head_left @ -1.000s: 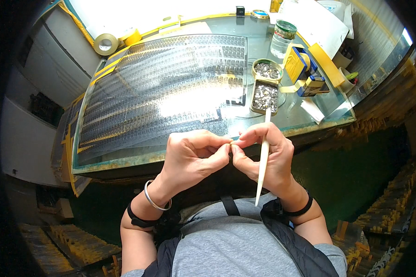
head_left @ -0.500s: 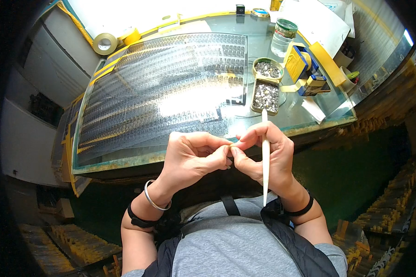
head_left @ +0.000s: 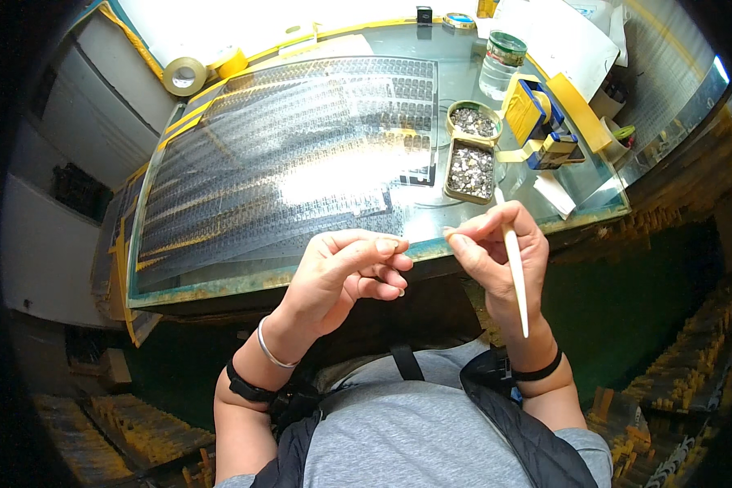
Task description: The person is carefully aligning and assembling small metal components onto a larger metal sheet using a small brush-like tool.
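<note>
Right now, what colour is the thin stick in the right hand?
The stick is white to cream, seen in the head view, held in the right hand.

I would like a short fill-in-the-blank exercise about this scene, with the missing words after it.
1. The white stick is held in the ___ hand.
2. The two tins of small pieces stand on the ___ table.
3. The left hand wears a ___ bangle on its wrist.
4. The tape roll lies at the table's far ___ corner.

Missing words: right; glass; silver; left

Open air is lying between the left hand (head_left: 337, 272) and right hand (head_left: 496, 252) at the table edge (head_left: 301, 281). Ahead, 2 tins (head_left: 470, 171) and the gridded sheet (head_left: 285, 154) are crowding the glass
</note>
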